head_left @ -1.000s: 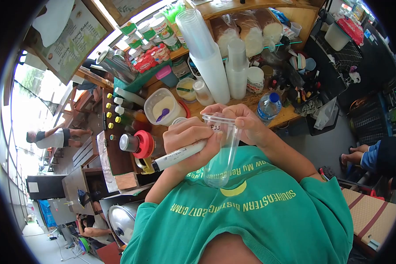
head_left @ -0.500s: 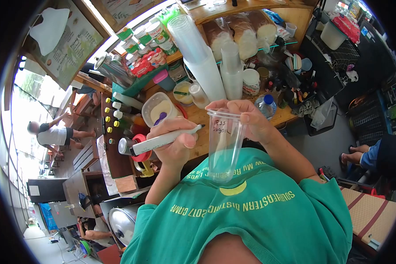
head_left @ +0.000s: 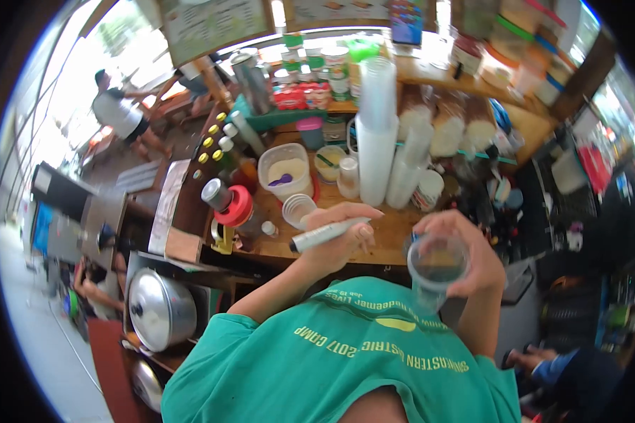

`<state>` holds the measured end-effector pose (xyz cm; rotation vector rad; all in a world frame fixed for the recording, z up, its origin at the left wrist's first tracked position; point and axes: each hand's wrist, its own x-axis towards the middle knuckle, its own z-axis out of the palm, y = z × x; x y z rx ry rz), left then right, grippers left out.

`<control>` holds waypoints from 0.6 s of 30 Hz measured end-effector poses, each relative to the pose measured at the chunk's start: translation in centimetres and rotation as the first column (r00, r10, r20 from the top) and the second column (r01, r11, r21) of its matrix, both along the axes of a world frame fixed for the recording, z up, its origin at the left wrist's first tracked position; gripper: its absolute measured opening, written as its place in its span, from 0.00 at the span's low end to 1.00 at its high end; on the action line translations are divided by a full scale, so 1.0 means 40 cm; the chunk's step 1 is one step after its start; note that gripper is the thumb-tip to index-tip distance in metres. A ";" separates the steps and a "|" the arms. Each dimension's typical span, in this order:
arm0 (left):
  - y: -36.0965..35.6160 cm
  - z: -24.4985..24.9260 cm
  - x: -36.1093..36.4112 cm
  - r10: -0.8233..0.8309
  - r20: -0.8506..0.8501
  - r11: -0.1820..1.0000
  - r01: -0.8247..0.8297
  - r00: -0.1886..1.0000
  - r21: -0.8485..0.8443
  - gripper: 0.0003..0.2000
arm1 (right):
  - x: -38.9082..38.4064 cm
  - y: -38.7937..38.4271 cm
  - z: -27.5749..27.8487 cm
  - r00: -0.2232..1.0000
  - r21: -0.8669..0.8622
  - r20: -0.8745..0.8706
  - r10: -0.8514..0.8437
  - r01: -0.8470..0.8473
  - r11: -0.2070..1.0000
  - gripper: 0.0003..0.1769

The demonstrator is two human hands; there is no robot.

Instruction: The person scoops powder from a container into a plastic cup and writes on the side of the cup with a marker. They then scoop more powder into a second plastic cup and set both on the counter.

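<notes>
My left hand (head_left: 342, 240) holds a white marker (head_left: 324, 235) with a dark end, its fingers closed round the barrel above the counter's front edge. My right hand (head_left: 476, 255) grips a clear plastic cup (head_left: 434, 271) near its rim, in front of the green shirt. The cup's mouth faces up toward the camera, and no writing can be made out on it. Beyond my left hand stand a small cup (head_left: 299, 210) and a square tub of pale powder (head_left: 286, 169) with a purple scoop. Tall stacks of clear cups (head_left: 377, 155) rise behind.
Bottles with yellow caps (head_left: 215, 137) line the counter's left side. A red-lidded container (head_left: 234, 206) is nearer. Bagged bread (head_left: 450, 134) sits on a shelf at the right. A large lidded pot (head_left: 161, 309) is at the lower left. Other people are in the background.
The view has turned. My right hand has moved right with the cup, whose mouth now tips toward the camera. The marker has moved away from the cup with my left hand.
</notes>
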<state>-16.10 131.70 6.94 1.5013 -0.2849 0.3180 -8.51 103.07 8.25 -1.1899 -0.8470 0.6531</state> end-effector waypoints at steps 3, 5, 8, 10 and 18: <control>-0.042 -0.021 -0.044 0.028 -0.015 0.999 -0.027 1.000 0.029 0.15 | -0.015 0.002 -0.018 0.994 -0.099 0.021 0.103 -0.100 0.990 0.57; -0.066 -0.044 -0.074 0.062 0.043 0.987 -0.068 0.997 0.143 0.14 | -0.027 0.016 -0.045 0.995 -0.164 -0.043 0.092 -0.098 0.981 0.59; -0.113 -0.071 -0.101 0.057 0.321 0.974 -0.123 0.945 0.190 0.09 | -0.042 0.029 -0.079 0.968 -0.162 -0.244 0.066 -0.108 0.981 0.62; -0.131 -0.103 -0.141 0.040 0.271 0.975 -0.098 0.962 0.202 0.10 | -0.037 0.039 -0.105 0.959 -0.079 -0.244 0.143 -0.167 0.983 0.56; -0.088 -0.118 -0.214 0.079 0.260 0.951 -0.151 0.962 0.271 0.13 | -0.050 0.107 -0.144 0.880 -0.002 -0.426 0.209 -0.231 0.973 0.57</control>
